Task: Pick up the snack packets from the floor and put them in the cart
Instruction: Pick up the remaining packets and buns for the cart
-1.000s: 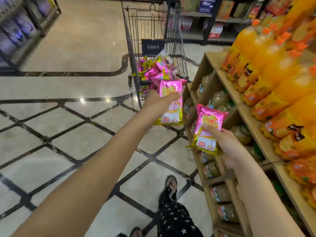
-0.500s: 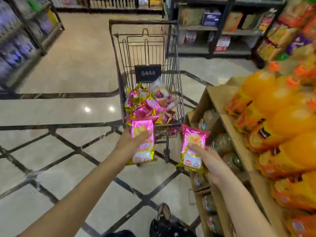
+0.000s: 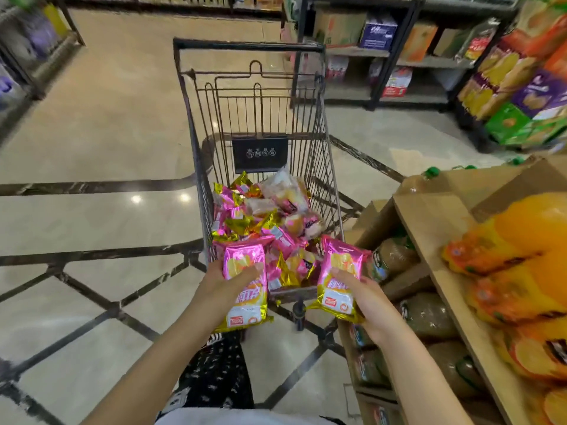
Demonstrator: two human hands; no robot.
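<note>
Cream floor (image 3: 92,216) with the dark lines: was anything left lying on it?

Nothing showed on the stretch in view, though the cart hid part of it

And the cart (image 3: 245,46) itself?

It stood straight ahead, its near end right at the hands, beside the wooden shelf (image 3: 429,228) of orange bottles (image 3: 521,240) on the right. That close, it could be reached without a step, I'd judge

What lay in it?

A heap of pink and gold packets (image 3: 260,216), a few paler ones among them, loose on the basket bottom. Dropped in rather than stacked, by the look

The two in hand?

The left packet (image 3: 245,289) was upright at the cart's near edge, its top over the rim. The right packet (image 3: 340,277) was held likewise, slightly tilted. Probably they were raised so as to clear the wire and fall onto the heap

The grips?

The left hand (image 3: 219,286) was curled round its packet's left side, one digit across the front. The right hand (image 3: 368,302) gripped its packet low down, fingers spread on the front. Neither had let go yet
</note>
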